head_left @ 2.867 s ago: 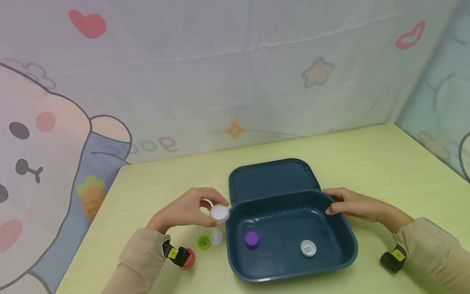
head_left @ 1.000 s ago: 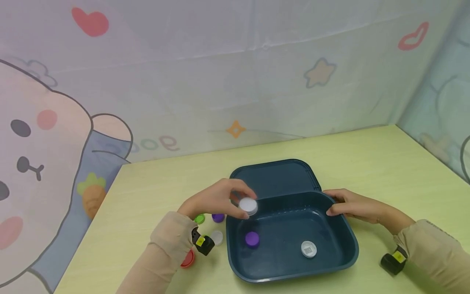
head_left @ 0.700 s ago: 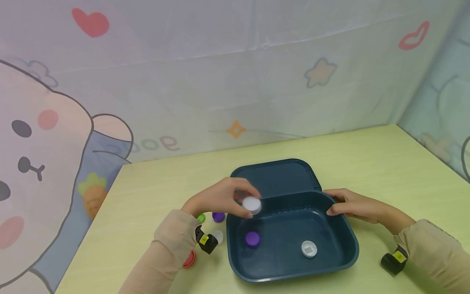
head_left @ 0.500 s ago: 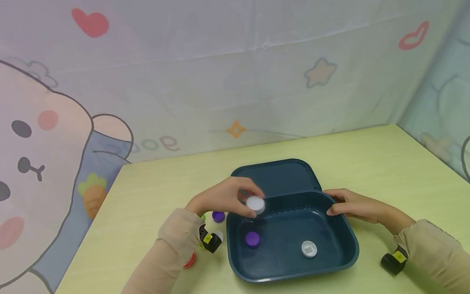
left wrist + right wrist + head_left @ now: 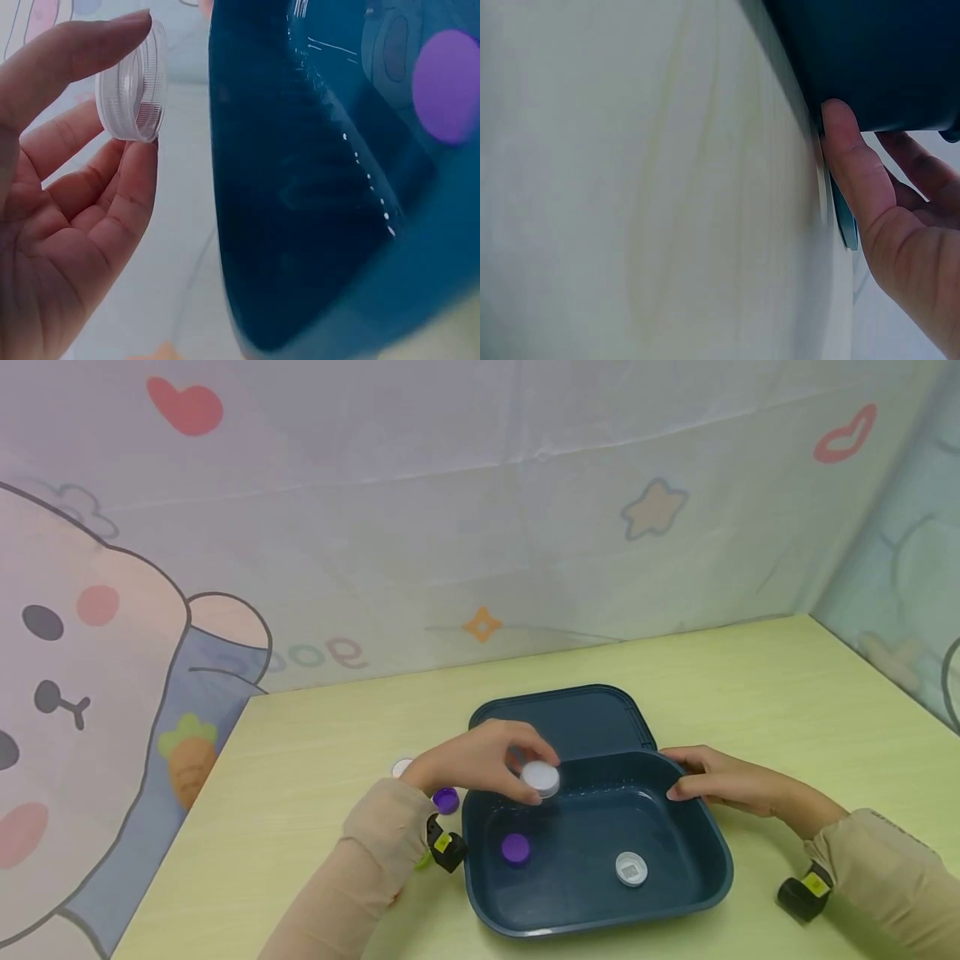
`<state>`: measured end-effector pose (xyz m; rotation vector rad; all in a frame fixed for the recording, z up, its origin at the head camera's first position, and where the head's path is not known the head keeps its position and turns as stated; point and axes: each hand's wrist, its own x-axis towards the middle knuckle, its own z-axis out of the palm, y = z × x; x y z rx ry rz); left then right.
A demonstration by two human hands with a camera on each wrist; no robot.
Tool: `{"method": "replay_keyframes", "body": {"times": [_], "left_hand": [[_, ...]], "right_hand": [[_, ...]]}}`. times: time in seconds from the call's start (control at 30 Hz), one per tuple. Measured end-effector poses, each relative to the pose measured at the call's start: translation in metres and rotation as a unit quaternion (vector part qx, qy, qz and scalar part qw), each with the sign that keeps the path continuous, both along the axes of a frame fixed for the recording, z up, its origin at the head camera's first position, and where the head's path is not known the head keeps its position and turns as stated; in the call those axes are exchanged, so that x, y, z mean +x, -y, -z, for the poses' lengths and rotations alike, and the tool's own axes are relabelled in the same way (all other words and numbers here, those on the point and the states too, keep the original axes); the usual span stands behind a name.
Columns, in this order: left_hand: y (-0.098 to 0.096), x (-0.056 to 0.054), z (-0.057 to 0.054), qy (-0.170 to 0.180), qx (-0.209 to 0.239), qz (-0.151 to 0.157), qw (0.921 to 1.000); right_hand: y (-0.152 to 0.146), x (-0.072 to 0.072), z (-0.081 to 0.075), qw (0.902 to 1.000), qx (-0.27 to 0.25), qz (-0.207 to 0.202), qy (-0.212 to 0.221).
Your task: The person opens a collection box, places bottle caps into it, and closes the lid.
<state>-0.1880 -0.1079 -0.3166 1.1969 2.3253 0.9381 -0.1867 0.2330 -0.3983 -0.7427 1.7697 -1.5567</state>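
Note:
My left hand (image 5: pixel 498 760) pinches a white round bottle cap (image 5: pixel 541 777) between thumb and fingers, over the back left part of a dark blue plastic box (image 5: pixel 585 927). The left wrist view shows the cap (image 5: pixel 135 86) as translucent, with a ribbed side and a hollow underside. My right hand (image 5: pixel 727 781) holds the box's back right corner; in the right wrist view its thumb (image 5: pixel 847 131) lies against the outer wall. Inside the box sit a purple cap (image 5: pixel 516 849) at left and a white cap (image 5: pixel 631 868) with its inside up at right.
A dark blue lid (image 5: pixel 562 718) lies behind the box. On the table left of the box are a purple cap (image 5: pixel 446 801), a white cap (image 5: pixel 402 767) and a green one (image 5: pixel 424 860), partly covered by my left arm. A printed cloth (image 5: pixel 420 510) hangs behind the table.
My left hand has carried the white cap rightward from beside the box to over it. The left sleeve now hides the red cap and a white one on the table. My right hand stays put.

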Motion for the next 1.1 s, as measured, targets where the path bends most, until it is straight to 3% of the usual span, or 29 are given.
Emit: {"method": "replay_keyframes", "body": {"times": [0.27,0.77,1.1], "left_hand": [[-0.01,-0.001,-0.001,0.008,0.0,0.008,0.9999],[-0.026,-0.004,0.01,0.021,-0.015,0.034,0.9991],[-0.038,-0.005,0.015,0.007,-0.035,0.061,0.9975]], "right_hand": [[0.0,0.001,0.0,1.0,-0.002,-0.001,0.002],[0.0,0.0,0.001,1.0,-0.004,-0.002,0.001],[0.0,0.0,0.0,1.0,-0.006,-0.007,-0.002]]}}
